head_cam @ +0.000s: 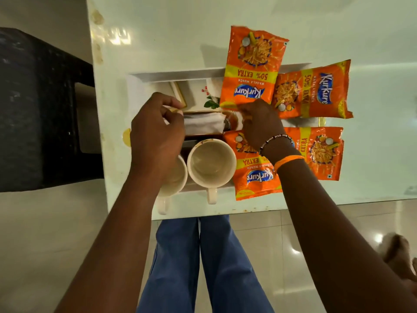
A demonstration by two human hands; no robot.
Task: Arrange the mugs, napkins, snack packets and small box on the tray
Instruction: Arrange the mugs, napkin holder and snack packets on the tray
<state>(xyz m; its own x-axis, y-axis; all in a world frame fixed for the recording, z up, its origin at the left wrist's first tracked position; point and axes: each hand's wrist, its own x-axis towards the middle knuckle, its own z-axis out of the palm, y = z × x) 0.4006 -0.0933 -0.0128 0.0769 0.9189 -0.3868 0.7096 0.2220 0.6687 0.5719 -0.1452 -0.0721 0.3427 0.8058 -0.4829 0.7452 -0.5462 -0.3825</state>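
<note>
A white tray (pixel 144 79) lies on the table. Two cream mugs stand at its near edge, one in full view (pixel 211 162), the other (pixel 174 177) partly under my left arm. Behind them sits a white folded napkin (pixel 203 124) in a brown holder. My left hand (pixel 158 129) pinches the napkin's left end; my right hand (pixel 259 122) pinches its right end. Several orange snack packets lie at the right: one at the far edge (pixel 252 68), one beside it (pixel 313 91), two nearer (pixel 322 152) (pixel 252 177). A small box with a floral print (pixel 194 93) rests at the tray's back.
The white table (pixel 225 23) ends close to my legs; its left edge runs beside a dark woven chair (pixel 38 109). Glossy floor tiles (pixel 270 240) lie below, with a bare foot (pixel 399 254) at the right.
</note>
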